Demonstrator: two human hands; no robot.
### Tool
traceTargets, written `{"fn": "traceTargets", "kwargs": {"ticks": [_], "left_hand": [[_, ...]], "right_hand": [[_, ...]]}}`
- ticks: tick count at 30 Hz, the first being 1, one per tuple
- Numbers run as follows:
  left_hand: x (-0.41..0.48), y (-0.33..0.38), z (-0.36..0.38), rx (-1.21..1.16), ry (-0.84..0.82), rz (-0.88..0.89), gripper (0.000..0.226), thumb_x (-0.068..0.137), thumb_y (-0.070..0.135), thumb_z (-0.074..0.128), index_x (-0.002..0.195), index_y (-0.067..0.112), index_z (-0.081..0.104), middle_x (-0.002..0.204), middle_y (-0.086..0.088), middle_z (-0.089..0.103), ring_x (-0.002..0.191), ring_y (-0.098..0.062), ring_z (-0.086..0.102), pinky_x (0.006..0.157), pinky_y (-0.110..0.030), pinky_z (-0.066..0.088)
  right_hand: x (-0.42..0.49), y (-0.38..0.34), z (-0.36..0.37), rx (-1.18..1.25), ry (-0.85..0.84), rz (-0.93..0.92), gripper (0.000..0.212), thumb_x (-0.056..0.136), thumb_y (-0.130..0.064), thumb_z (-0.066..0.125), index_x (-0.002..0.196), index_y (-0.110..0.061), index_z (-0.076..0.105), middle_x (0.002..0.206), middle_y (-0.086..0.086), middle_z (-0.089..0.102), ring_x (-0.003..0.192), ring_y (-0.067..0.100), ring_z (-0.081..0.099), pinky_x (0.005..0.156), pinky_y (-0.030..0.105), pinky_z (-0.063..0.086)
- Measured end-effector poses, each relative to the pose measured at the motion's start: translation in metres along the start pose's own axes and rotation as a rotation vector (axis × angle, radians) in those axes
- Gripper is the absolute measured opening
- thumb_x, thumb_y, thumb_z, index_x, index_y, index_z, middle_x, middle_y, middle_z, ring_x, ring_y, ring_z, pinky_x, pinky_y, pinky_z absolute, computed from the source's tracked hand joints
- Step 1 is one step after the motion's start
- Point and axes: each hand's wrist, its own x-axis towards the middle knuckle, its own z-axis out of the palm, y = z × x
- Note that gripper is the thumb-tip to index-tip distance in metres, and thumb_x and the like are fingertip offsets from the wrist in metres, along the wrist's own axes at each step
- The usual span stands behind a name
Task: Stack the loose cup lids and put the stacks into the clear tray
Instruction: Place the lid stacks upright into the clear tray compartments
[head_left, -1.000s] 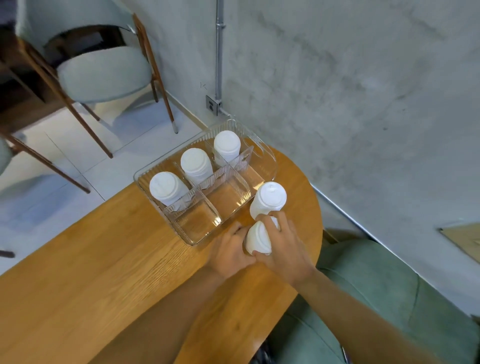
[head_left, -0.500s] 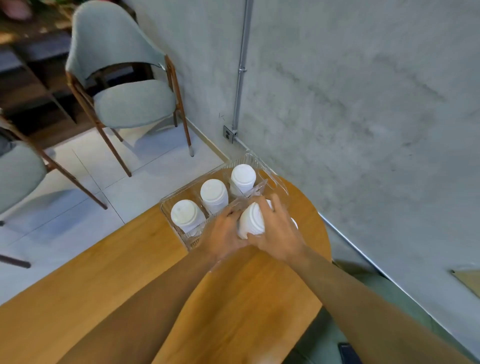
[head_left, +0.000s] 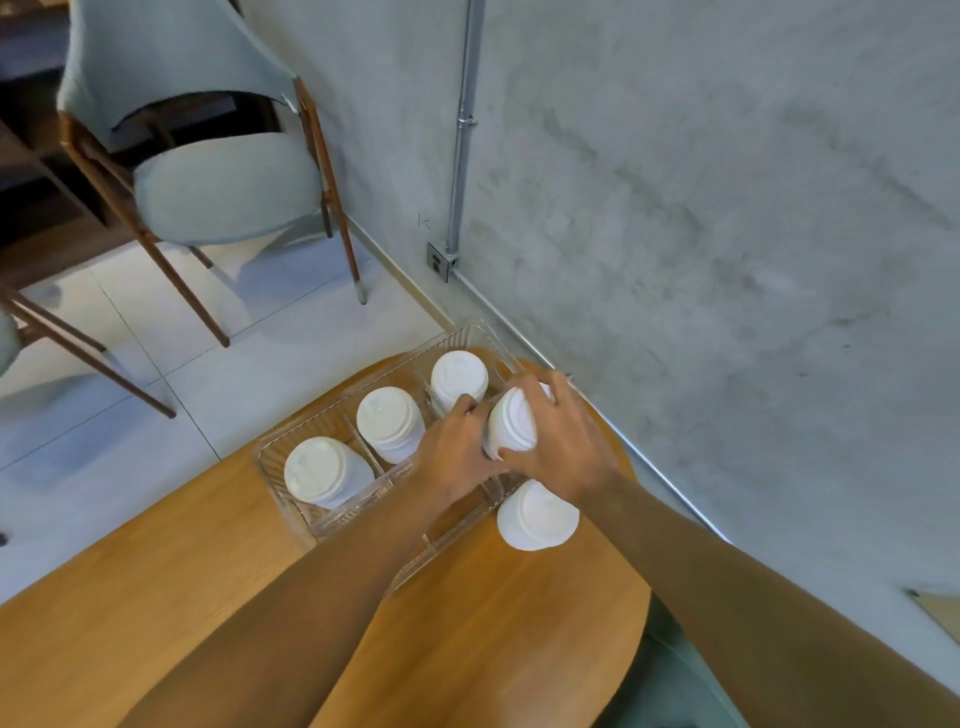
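A clear divided tray (head_left: 291, 499) sits on the wooden table near its far end. Three white lid stacks stand in its far row: one at the left (head_left: 317, 470), one in the middle (head_left: 389, 422), one at the right (head_left: 460, 378). My left hand (head_left: 457, 447) and my right hand (head_left: 561, 441) together grip a fourth white lid stack (head_left: 511, 423), tilted, over the tray's near right compartment. Another white lid stack (head_left: 537, 514) stands on the table just right of the tray, beside my right wrist.
The round wooden table (head_left: 519, 623) ends close to a grey concrete wall (head_left: 727, 208) on the right. A grey padded chair (head_left: 208, 171) with wooden legs stands on the tiled floor beyond the table. A metal conduit with a socket box (head_left: 439, 260) runs down the wall.
Both hands have lifted the lid stack from the table by the tray's right side and carried it over the tray's right end. The camera view has tilted upward.
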Motion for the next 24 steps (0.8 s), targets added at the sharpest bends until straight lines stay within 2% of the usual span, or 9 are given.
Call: {"fn": "traceTargets", "kwargs": {"ticks": [5,8,10,12,15,17,19,22,24], "left_hand": [[0.005,-0.012,0.008,-0.086,-0.033,-0.009,0.084,0.079,0.04,0.091,0.151,0.028,0.049,0.14,0.004,0.066,0.127,-0.021,0.063,0.104,-0.048,0.057],[0.004,-0.012,0.005,-0.085,-0.059,-0.007,0.088,0.083,0.034,0.088,0.157,0.03,0.041,0.144,0.005,0.065,0.127,-0.023,0.065,0.106,-0.045,0.056],[0.0,-0.012,0.001,-0.102,-0.073,-0.01,0.083,0.089,0.026,0.084,0.159,0.029,0.039,0.143,0.004,0.066,0.117,-0.026,0.071,0.096,-0.041,0.059],[-0.005,-0.015,-0.003,-0.121,-0.072,-0.038,0.076,0.094,0.019,0.078,0.159,0.027,0.04,0.143,0.003,0.066,0.097,-0.025,0.075,0.083,-0.035,0.061],[-0.012,-0.02,-0.009,-0.114,-0.028,-0.086,0.069,0.098,0.015,0.073,0.159,0.026,0.042,0.138,0.003,0.069,0.077,-0.016,0.07,0.074,-0.03,0.063],[-0.018,-0.021,-0.012,-0.116,-0.02,-0.075,0.063,0.099,0.015,0.071,0.156,0.024,0.046,0.137,0.001,0.07,0.083,-0.018,0.073,0.075,-0.029,0.063],[-0.024,-0.019,-0.013,-0.132,-0.017,-0.037,0.056,0.1,0.015,0.07,0.153,0.023,0.052,0.141,0.002,0.067,0.099,-0.022,0.074,0.079,-0.026,0.06],[-0.034,-0.015,-0.013,-0.119,0.014,0.004,0.05,0.1,0.018,0.07,0.148,0.026,0.058,0.144,0.006,0.065,0.122,-0.02,0.067,0.098,-0.028,0.054],[-0.042,-0.013,-0.009,-0.118,0.021,0.001,0.046,0.099,0.021,0.071,0.143,0.028,0.062,0.143,0.008,0.065,0.119,-0.018,0.067,0.102,-0.036,0.058]], "right_hand": [[0.011,0.007,0.017,-0.041,-0.031,0.005,0.091,0.079,-0.041,0.089,0.151,-0.031,0.035,0.146,0.001,0.035,0.132,0.027,0.047,0.1,0.041,0.056],[0.015,0.011,0.027,-0.071,-0.054,0.018,0.09,0.08,-0.043,0.088,0.15,-0.032,0.033,0.148,0.001,0.034,0.133,0.027,0.049,0.099,0.041,0.057],[0.015,0.012,0.037,-0.083,-0.075,0.023,0.09,0.08,-0.043,0.089,0.149,-0.033,0.032,0.15,0.001,0.033,0.134,0.029,0.049,0.098,0.042,0.058],[0.015,0.013,0.047,-0.061,-0.093,0.044,0.093,0.079,-0.043,0.089,0.15,-0.034,0.03,0.153,0.001,0.032,0.138,0.028,0.045,0.101,0.043,0.057],[0.016,0.014,0.053,-0.026,-0.106,0.059,0.098,0.077,-0.039,0.091,0.152,-0.035,0.029,0.153,-0.001,0.033,0.141,0.027,0.042,0.104,0.045,0.054],[0.014,0.015,0.053,-0.002,-0.106,0.066,0.098,0.077,-0.036,0.092,0.153,-0.035,0.029,0.155,-0.002,0.032,0.142,0.027,0.041,0.105,0.045,0.053],[0.01,0.015,0.049,0.014,-0.096,0.071,0.094,0.08,-0.031,0.09,0.152,-0.034,0.03,0.157,-0.002,0.031,0.142,0.026,0.042,0.104,0.043,0.053],[0.002,0.015,0.04,0.022,-0.066,0.066,0.085,0.084,-0.029,0.086,0.152,-0.03,0.035,0.158,-0.001,0.035,0.141,0.026,0.045,0.104,0.042,0.054],[-0.006,0.014,0.034,0.016,-0.039,0.063,0.08,0.086,-0.031,0.085,0.151,-0.026,0.039,0.156,0.0,0.039,0.138,0.026,0.047,0.103,0.041,0.054]]}}
